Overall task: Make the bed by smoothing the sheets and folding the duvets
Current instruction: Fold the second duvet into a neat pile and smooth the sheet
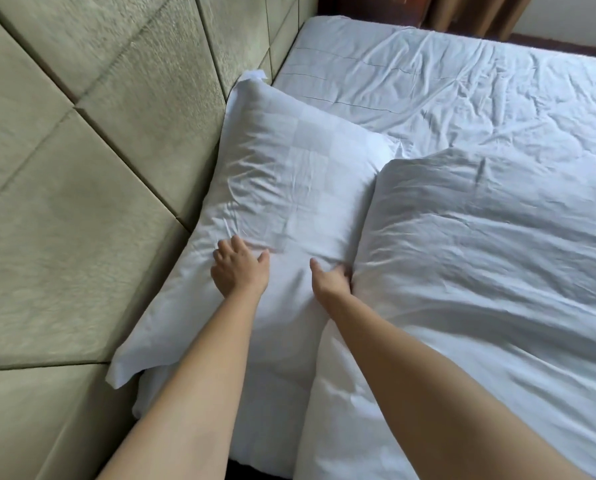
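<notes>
Pressing one pillow (289, 188): two hands, left hand (237, 268), right hand (329, 280).

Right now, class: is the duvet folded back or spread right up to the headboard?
Folded back: the duvet ends in a rounded fold beside the pillow, short of the headboard.

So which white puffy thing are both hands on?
The pillow against the headboard; both hands touch it, not the folded duvet beside it.

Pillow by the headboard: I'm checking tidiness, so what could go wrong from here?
1. The left hand presses flat on the pillow, which could deepen its creases.
2. The right hand digs between pillow and duvet, and may drag the duvet's folded edge crooked.
3. The sheet beyond is still wrinkled.
</notes>
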Tool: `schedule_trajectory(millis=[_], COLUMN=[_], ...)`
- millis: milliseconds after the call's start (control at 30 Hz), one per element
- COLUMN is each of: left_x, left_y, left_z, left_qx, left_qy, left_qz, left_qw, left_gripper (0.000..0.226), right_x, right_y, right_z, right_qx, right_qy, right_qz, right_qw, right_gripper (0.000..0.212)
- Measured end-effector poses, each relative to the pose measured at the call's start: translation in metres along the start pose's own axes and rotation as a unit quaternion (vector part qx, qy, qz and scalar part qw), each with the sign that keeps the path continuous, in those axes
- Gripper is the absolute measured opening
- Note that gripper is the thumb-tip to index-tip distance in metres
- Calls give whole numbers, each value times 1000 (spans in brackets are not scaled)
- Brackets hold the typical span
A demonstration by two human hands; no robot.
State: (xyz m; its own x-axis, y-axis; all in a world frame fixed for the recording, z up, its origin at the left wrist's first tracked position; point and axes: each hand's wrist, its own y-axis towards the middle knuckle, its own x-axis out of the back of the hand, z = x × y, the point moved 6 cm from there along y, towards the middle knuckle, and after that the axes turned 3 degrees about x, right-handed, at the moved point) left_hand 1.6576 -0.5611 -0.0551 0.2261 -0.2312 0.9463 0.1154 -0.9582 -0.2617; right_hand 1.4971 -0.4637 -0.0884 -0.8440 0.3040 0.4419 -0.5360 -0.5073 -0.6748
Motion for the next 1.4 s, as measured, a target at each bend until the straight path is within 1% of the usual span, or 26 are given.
schedule_trajectory(millis=[100, 167, 233, 300, 333, 367, 433, 467, 533, 567, 633, 667, 733, 767, 800, 867, 900, 967, 1033, 1133, 1233, 1300, 1400], left_x=[-13, -21, -29, -35, -37, -39, -44, -51, -56, -57, -53, -49, -34, -23, -11, 14, 27, 57, 90, 138, 183, 209, 239], left_y=[18, 33, 48, 55, 56, 57, 55, 60, 64, 68, 75, 77, 78, 77, 74, 68, 65, 57, 48, 29, -2, -27, -69], left_z=[-4, -5, -6, -12, -16, -19, -23, -24, -23, -24, -26, -25, -24, -25, -26, -29, -30, -32, -31, -28, -29, -31, -38], left_qx=[-4, 14, 36, 27, 9, -16, -62, -77, -97, -101, -80, -70, -86, -103, -115, -117, -111, -92, -74, -63, -57, -54, -54], left_qy=[60, 57, 43, 66, 83, 94, 91, 87, 71, 52, 25, 30, 35, 30, 21, 16, 24, 32, 18, 10, 13, 9, -21], left_qz=[45, 73, 75, 41, 10, -25, -75, -91, -97, -85, -24, -14, -37, -50, -64, -87, -92, -102, -118, -150, -180, -202, -231], left_qw=[997, 996, 996, 997, 996, 995, 991, 989, 988, 990, 996, 997, 995, 993, 991, 989, 989, 990, 990, 987, 982, 978, 971], left_gripper=[94, 110, 121, 124, 120, 111, 88, 80, 70, 67, 63, 61, 59, 58, 57, 50, 46, 39, 38, 39, 38, 36, 33], right_x=[1, 2, 3, 1, -1, -2, -4, -7, -7, -7, -6, -5, 2, 6, 10, 19, 24, 34, 44, 51, 63, 80, 123], right_y=[17, 31, 45, 59, 65, 68, 72, 80, 82, 86, 90, 89, 85, 80, 73, 55, 45, 24, 2, -38, -79, -104, -142], right_z=[-1, -1, -1, -4, -6, -8, -13, -16, -19, -19, -16, -13, -4, 3, 12, 34, 47, 73, 97, 125, 145, 155, 163], right_qx=[-40, -50, -50, -48, -48, -46, -46, -39, -26, -19, -13, -11, -14, -20, -22, -5, 11, 44, 79, 121, 158, 187, 234], right_qy=[64, 97, 113, 118, 120, 120, 123, 122, 126, 132, 149, 160, 188, 190, 177, 139, 134, 144, 157, 194, 230, 244, 246], right_qz=[-24, -39, -56, -77, -92, -109, -139, -153, -174, -179, -177, -177, -173, -166, -155, -135, -134, -131, -125, -94, -65, -56, -58], right_qw=[997, 993, 991, 989, 987, 986, 982, 980, 976, 975, 973, 971, 967, 967, 972, 981, 982, 980, 977, 969, 958, 950, 939], right_gripper=[96, 101, 105, 110, 111, 111, 112, 113, 114, 114, 111, 109, 105, 97, 85, 63, 58, 53, 49, 38, 37, 35, 26])
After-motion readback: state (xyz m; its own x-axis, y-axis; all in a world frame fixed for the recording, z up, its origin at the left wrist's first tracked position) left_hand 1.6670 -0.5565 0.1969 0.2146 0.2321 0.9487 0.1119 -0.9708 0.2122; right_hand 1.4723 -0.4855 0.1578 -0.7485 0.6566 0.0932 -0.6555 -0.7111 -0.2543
